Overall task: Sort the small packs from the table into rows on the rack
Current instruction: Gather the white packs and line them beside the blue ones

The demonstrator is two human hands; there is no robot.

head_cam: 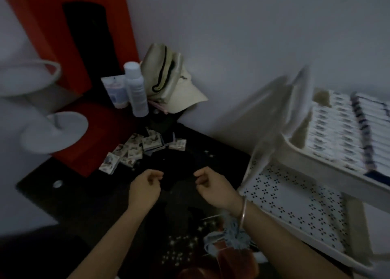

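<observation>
Small packs (135, 150): loose heap, printed faces mostly up, several overlapping and askew. Location: far side of the dark table (84, 194), against the foot of a red stand (73, 36).

Rack (329, 162): white, two tiers, at the right of the table. The upper tier carried filed packs (337, 131) in tight rows. A gap seemed to show at its far end, though blur made this uncertain. The lower tier was a perforated shelf (295, 205).

Left hand (145, 186): hovered over the table on the near side of the heap, not touching it. Fingers were loosely curled and nothing was seen in them.

Right hand (211, 183): level with the left and apart from it, fingers likewise loosely curled and holding nothing visible. It wore a metal bangle (242, 209) at the wrist.

Adjacent items: white bottle (136, 88) and pale cap (168, 82), both just behind the heap.

Step in hand (judged): fetching the next packs.

Handling notes:
- Draw from the near edge of the heap, where single packs lay free, rather than digging under the overlaps.
- Pinch each pack by its long edges.
- Turn it to match the faces already filed before carrying it across.
- Seat it flush against the last pack in its row.
- Keep the reach low and short of the bottle, which looked easy to topple.
- Dim light argued for checking each print before placing.
</observation>
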